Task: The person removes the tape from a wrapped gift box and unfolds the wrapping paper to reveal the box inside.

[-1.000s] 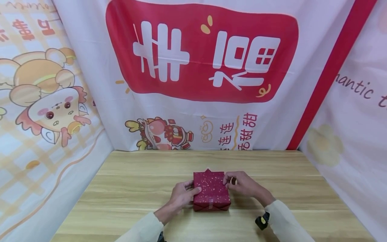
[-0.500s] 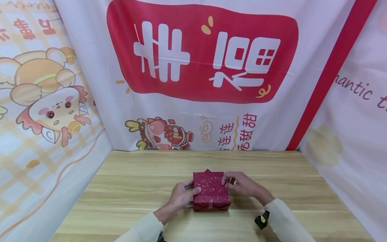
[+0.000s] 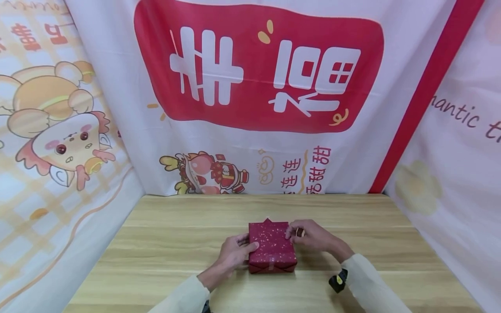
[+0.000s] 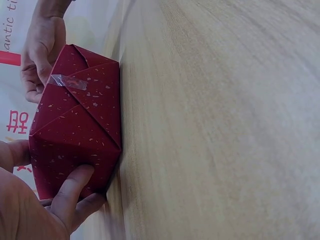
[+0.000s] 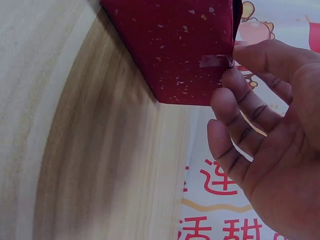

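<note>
A box in dark red gift wrap with gold flecks stands on the table, its folded end taped. My left hand grips its left side, thumb on the wrap and the other fingers around the side. At the right edge, my right hand has its curved fingers up against the box. In the right wrist view its thumb and a fingertip come together at a strip of clear tape running over the edge. The lower fingers curl loosely beside it. Whether the tape is lifted there is hard to see.
The wooden table reaches back to a white printed cloth with a red panel. Similar cloths hang at left and right. A small pointed flap of the wrap sticks out at the box's far end. A dark wrist device hangs by the right sleeve.
The head view has shifted very slightly. Both hands keep their places on the box; the right fingertips stir a little at its edge, and the box stays put.
</note>
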The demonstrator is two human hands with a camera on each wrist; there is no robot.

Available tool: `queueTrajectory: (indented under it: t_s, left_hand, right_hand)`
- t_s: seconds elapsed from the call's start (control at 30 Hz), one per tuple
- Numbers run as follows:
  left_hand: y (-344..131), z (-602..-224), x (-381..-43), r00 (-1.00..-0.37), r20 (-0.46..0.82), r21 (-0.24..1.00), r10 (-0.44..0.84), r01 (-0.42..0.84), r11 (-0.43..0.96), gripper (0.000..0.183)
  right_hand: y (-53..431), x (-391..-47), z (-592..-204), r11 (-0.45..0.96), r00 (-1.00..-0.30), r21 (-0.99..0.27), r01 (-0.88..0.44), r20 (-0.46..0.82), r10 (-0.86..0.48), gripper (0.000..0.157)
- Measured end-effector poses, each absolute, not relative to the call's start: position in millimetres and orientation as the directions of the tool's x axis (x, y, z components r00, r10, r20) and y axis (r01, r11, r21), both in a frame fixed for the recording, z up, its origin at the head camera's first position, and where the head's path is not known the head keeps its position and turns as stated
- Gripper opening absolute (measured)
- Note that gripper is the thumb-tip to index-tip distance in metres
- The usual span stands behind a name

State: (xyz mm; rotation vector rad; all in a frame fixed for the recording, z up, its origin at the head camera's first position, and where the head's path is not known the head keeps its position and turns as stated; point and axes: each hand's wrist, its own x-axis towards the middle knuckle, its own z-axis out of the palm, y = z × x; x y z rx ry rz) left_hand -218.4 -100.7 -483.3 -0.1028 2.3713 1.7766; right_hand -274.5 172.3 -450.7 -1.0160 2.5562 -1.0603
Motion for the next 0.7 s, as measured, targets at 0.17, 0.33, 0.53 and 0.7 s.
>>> queueTrajectory:
  t_s: [0.17, 0.33, 0.53, 0.7]
  left_hand:
    - [-100.7, -483.0, -218.0, -0.982, -0.183, 0.946, 0.054, -0.161, 0.28, 0.068]
    - [-100.5, -482.4, -218.5, -0.982, -0.18, 0.947, 0.052, -0.158, 0.28, 0.067]
    - [-100.8, -482.8, -219.2, -0.98, -0.19, 0.945, 0.058, -0.167, 0.282, 0.067]
    - [-101.1, -483.5, -219.8, -0.979, -0.198, 0.941, 0.051, -0.175, 0.288, 0.068]
  right_hand:
    - [171.3, -275.8, -447.4, 0.526, -0.744, -0.667, -0.528, 0.065, -0.665, 0.011]
    - [169.1, -275.5, -443.2, 0.543, -0.728, -0.639, -0.545, 0.04, -0.684, 0.01]
    - [166.3, -272.6, -443.0, 0.552, -0.709, -0.602, -0.576, 0.032, -0.705, 0.01]
    - [165.4, -272.2, -445.8, 0.531, -0.682, -0.582, -0.616, 0.057, -0.729, 0.013]
